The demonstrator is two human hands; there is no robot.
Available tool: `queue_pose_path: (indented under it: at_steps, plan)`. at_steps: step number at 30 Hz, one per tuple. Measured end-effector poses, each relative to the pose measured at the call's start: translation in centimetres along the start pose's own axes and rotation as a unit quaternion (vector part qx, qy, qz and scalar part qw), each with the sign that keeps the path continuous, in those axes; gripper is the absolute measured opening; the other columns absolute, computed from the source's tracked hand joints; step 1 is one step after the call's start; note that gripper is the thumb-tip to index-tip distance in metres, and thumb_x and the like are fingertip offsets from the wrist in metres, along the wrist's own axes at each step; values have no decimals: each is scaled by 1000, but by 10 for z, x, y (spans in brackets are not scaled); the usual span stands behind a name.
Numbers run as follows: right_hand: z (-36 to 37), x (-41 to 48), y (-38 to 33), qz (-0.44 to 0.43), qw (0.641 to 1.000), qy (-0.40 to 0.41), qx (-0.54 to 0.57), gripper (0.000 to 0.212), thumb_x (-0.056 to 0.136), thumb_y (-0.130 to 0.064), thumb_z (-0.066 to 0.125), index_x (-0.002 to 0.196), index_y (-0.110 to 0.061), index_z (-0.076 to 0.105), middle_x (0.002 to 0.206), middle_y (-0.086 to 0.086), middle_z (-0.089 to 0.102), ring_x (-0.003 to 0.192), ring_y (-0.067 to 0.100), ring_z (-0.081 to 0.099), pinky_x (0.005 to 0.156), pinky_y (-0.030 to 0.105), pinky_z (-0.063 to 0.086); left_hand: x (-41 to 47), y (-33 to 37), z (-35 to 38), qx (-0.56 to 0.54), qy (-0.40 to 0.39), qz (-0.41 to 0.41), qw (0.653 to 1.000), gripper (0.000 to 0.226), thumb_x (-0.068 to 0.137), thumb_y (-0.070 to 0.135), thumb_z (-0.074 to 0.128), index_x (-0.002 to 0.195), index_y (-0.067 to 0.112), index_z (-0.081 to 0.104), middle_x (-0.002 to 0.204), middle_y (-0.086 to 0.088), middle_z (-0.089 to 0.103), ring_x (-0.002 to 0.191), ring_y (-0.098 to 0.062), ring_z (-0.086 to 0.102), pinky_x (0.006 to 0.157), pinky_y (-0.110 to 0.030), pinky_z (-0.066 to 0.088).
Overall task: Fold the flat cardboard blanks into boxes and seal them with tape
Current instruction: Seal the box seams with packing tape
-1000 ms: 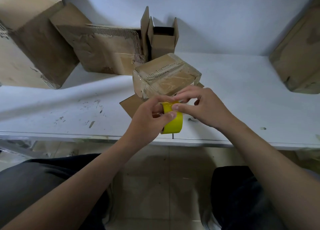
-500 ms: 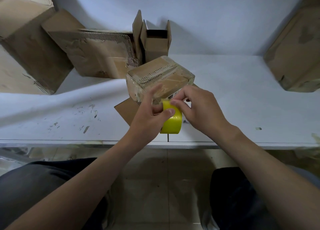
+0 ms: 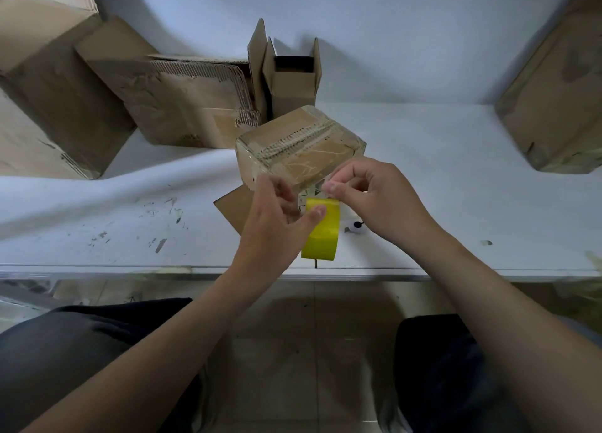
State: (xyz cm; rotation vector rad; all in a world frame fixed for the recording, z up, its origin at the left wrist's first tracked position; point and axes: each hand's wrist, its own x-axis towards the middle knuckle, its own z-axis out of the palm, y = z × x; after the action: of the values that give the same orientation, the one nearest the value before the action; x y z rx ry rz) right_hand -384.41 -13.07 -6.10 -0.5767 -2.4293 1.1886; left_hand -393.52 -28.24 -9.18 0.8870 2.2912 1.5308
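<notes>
A: So, where is the tape roll [image 3: 321,237] right now?

B: Low in the centre of the frame, just above the front edge of the counter [image 3: 456,188]. The left hand [image 3: 277,227] grips it, thumb pressed on the top rim and the other fingers curled behind.

A: And the right hand [image 3: 378,204]?

B: Its fingers [image 3: 332,188] are pinched together just above the roll, most likely on the tape end [image 3: 326,199]. The film is too thin to be sure.

A: How will the tape handle?

B: The roll looks light and stiff, so a firm hold across the ring should do. The strip is probably the awkward part: thin, sticky and quick to cling to itself. It is best nipped at the very edge and kept taut.

A: And the taped box [image 3: 299,145]?

B: It is just behind the hands, tilted, with a flat cardboard piece [image 3: 233,209] beneath it. It looks light and fairly stiff, but the glossy wrap probably makes it slippery. It should be held by the corners, not the faces.

A: Is anything waiting?

B: An open box [image 3: 293,80] stands at upper centre, beside flat blanks [image 3: 182,106] leaning at upper left.
</notes>
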Motion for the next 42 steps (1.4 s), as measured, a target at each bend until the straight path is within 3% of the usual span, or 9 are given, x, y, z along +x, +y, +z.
queue_pose_path:
  at_steps: [4, 8, 14, 17, 20, 25, 32, 36, 42]
  plan:
    - [2, -4, -4, -26, 999, -23, -13, 13, 92, -30, 72, 81, -25, 72, 91, -14, 67, 76, 2, 61, 61, 10, 43, 3, -4, -5, 73, 56, 152, 984, 26, 88, 32, 75, 98, 20, 55, 102, 3, 60, 89, -14, 60, 70, -29, 54]
    - [0, -6, -7, -41, 999, -26, -20, 11, 93, -31, 71, 82, -29, 72, 91, -15, 67, 75, 5, 61, 62, 15, 47, 4, -3, -5, 97, 37, 166, 981, 22, 92, 39, 68, 103, 21, 72, 96, 11, 67, 85, -11, 62, 72, -35, 57]
    - [-8, -6, -4, -73, 985, 2, -158, 16, 89, -48, 70, 88, -33, 74, 101, -15, 64, 82, 9, 62, 68, 29, 52, 6, -3, -3, 113, 18, 188, 976, 8, 90, 22, 74, 89, 15, 74, 83, 12, 60, 80, -5, 57, 64, -14, 43]
    - [-13, -8, -2, -148, 943, 73, -289, 31, 88, -61, 64, 108, -38, 72, 107, -14, 61, 79, 11, 61, 59, 23, 42, 7, 0, -3, 90, 7, 174, 981, 8, 91, 17, 74, 84, 14, 70, 83, 7, 62, 83, -8, 56, 65, -13, 41]
    - [-17, -5, 1, -124, 951, 111, -261, 55, 89, -59, 67, 137, -36, 56, 111, -8, 59, 73, 11, 60, 60, 28, 49, 7, -2, -6, 77, 11, 154, 985, 11, 92, 17, 72, 82, 15, 67, 83, 7, 63, 81, -11, 59, 68, -18, 45]
    - [-7, -10, 6, -172, 969, 40, -172, 16, 86, -45, 76, 93, -30, 76, 102, -9, 56, 72, 7, 53, 59, 33, 51, 7, -5, -9, 18, -1, 86, 996, 16, 94, 19, 70, 81, 28, 66, 74, 18, 63, 74, -1, 59, 65, -12, 44]
    - [1, -4, 11, -136, 985, -16, -108, 19, 87, -36, 76, 102, -26, 81, 101, -7, 61, 84, 10, 55, 67, 29, 50, 5, 1, -11, -14, -40, 99, 994, 23, 97, 23, 65, 85, 42, 61, 80, 25, 62, 82, -4, 59, 68, -19, 49]
    - [4, -4, 6, -121, 987, -16, -102, 12, 88, -32, 75, 95, -25, 81, 94, -10, 64, 84, 13, 59, 66, 28, 51, 6, 0, -12, -10, 27, 94, 995, 18, 88, 25, 76, 82, 36, 63, 87, 9, 64, 82, -11, 62, 66, -14, 47]
    - [6, -7, -2, -127, 987, 31, -91, 2, 91, -25, 75, 91, -24, 77, 79, -12, 62, 73, 8, 57, 60, 14, 42, 1, 8, -11, -107, -44, -69, 991, 39, 88, 33, 75, 118, 21, 54, 104, 2, 68, 94, -9, 65, 71, -17, 52]
